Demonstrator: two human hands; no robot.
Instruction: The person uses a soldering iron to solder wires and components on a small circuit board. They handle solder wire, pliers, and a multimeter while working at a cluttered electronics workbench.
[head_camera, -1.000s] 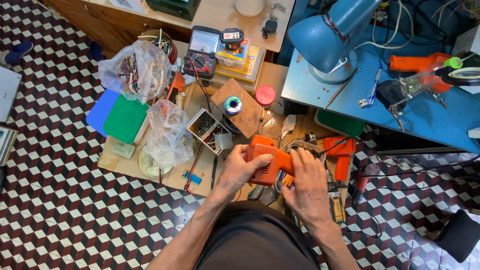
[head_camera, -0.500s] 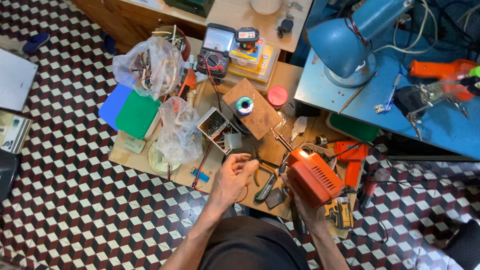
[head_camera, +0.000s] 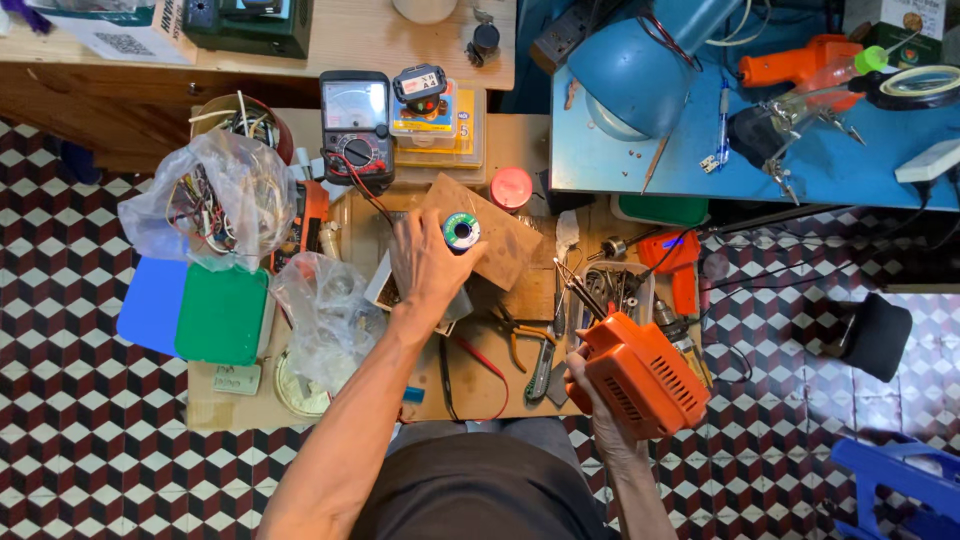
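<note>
My right hand (head_camera: 592, 402) grips an orange soldering gun (head_camera: 640, 375) at the near edge of the low wooden table (head_camera: 500, 395), its thin metal tip (head_camera: 572, 285) pointing away from me. My left hand (head_camera: 425, 262) is stretched forward over the middle of the table, fingers apart, with its fingertips against a small spool of solder wire (head_camera: 461, 232). The spool sits on a wooden block (head_camera: 500, 245). Whether the fingers grip the spool is unclear.
An analog multimeter (head_camera: 357, 130) with red and black leads stands behind the block. Plastic bags of wires (head_camera: 215, 200) and blue (head_camera: 150, 305) and green (head_camera: 222, 312) boxes lie left. Pliers (head_camera: 520, 345), a red lid (head_camera: 511, 188), a small orange tool (head_camera: 680, 260) and a blue lamp (head_camera: 635, 65) are right.
Both hands held the orange soldering gun before. My left hand has let go and reached forward to the solder spool; my right hand has carried the gun right and tilted it.
</note>
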